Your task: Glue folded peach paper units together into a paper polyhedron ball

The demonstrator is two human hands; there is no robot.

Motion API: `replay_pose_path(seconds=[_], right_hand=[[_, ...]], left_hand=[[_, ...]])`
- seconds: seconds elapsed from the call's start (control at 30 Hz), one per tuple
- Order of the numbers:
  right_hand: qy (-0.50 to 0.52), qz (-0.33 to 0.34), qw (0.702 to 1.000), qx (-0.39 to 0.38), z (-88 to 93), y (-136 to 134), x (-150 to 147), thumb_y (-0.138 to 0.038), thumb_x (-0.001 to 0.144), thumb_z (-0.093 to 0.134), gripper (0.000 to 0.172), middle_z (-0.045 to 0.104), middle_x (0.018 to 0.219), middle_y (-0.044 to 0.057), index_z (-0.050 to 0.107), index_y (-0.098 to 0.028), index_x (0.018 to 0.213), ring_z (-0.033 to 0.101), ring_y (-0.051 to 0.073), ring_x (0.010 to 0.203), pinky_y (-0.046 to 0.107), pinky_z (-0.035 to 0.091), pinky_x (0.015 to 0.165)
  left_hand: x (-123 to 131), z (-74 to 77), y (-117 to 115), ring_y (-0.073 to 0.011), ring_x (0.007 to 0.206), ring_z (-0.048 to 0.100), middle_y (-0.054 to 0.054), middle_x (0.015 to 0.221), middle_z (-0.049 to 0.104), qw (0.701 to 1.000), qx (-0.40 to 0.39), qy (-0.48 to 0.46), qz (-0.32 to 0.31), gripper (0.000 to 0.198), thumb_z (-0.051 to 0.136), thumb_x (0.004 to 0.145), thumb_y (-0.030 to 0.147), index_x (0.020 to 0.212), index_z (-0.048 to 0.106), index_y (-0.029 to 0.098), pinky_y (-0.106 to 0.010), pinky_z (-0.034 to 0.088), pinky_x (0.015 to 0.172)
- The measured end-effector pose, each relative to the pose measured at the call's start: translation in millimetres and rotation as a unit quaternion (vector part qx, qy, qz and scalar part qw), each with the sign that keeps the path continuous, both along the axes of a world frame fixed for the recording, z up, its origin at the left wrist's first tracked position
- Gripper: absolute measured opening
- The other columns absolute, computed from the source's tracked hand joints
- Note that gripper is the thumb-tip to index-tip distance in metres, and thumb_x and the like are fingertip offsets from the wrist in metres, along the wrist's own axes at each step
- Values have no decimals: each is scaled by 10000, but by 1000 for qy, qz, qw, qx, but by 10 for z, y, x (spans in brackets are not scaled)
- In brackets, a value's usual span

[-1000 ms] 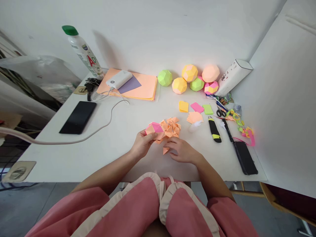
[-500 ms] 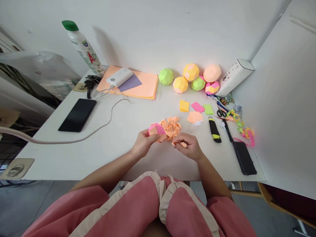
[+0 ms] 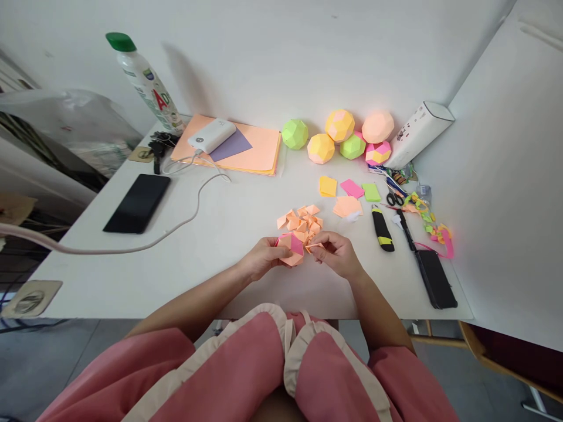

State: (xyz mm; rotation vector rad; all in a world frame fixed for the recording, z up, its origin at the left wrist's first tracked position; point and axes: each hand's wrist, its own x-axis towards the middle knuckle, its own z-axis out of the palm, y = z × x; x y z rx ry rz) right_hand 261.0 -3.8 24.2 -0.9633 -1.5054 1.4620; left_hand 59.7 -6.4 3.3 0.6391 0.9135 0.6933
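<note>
Between the thumb and fingers of my left hand is a partly built paper ball in pink and peach, its lower side hidden from view. My right hand pinches a small folded peach paper piece just right of the ball; whether the two touch I cannot tell. Behind both hands lies a loose pile of folded peach paper pieces. Farther back are small paper stacks: yellow, pink, green and peach.
Finished paper balls stand along the wall. To the right lie a utility knife, scissors and a black case. A phone, a cable, a power bank and a bottle occupy the left.
My left hand has brought the paper ball rightward and slightly down, turning it. My right hand has raised the small folded piece close to the ball, away from the table.
</note>
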Motion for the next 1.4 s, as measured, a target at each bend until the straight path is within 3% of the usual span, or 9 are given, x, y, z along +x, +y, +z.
replay_pose_path(seconds=[0.13, 0.3, 0.4, 0.5, 0.67, 0.97, 1.4], right_hand=[[76, 22, 995, -60, -18, 8, 5, -278, 762, 717, 172, 662, 849, 24, 575, -184, 738, 555, 74, 491, 239, 443, 436], [86, 29, 991, -100, -59, 42, 41, -255, 755, 728, 177, 580, 643, -53, 620, -212, 888, 503, 61, 463, 225, 432, 450], [68, 26, 993, -97, -63, 38, 39, -266, 755, 726, 204, 557, 630, -56, 636, -215, 931, 485, 59, 477, 222, 432, 457], [32, 25, 997, -65, -41, 12, 12, -270, 753, 726, 162, 596, 690, -28, 625, -199, 858, 541, 76, 520, 233, 458, 483], [-28, 49, 997, 60, -2, -15, -6, -259, 817, 652, 86, 618, 751, 6, 601, -190, 809, 640, 128, 661, 291, 525, 614], [-143, 70, 954, 256, -32, -14, -25, -227, 850, 610, 20, 663, 769, 44, 626, -215, 845, 626, 161, 723, 316, 528, 663], [-133, 44, 950, 279, -112, -25, -87, -226, 862, 595, 74, 645, 765, 41, 614, -221, 790, 621, 159, 740, 314, 534, 666]], left_hand=[[3, 11, -1, -162, 668, 600, -62, 734, 672, 1000, 3, 2, -5, 228, 670, 607, 166, 822, 697, 95, -292, 489, 642], [14, 26, -4, -164, 668, 598, -68, 735, 674, 1000, -1, 7, -11, 244, 670, 600, 169, 829, 698, 90, -286, 488, 625], [21, 26, -5, -169, 671, 601, -72, 738, 678, 1000, -3, 8, -9, 256, 676, 590, 171, 830, 700, 86, -291, 490, 628], [21, 35, -7, -174, 676, 606, -80, 751, 686, 1000, -6, 5, -5, 266, 686, 579, 171, 830, 704, 84, -300, 494, 638], [6, 45, -10, -196, 699, 625, -88, 759, 697, 1000, -8, -1, -11, 287, 700, 563, 171, 839, 718, 94, -320, 498, 653], [-10, -1, -15, -191, 715, 634, -85, 767, 710, 999, 2, -1, -32, 271, 702, 569, 159, 834, 733, 109, -319, 494, 680], [-3, 26, -17, -184, 682, 614, -41, 671, 665, 999, -23, -14, -21, 246, 720, 514, 129, 759, 722, 110, -338, 489, 705]])
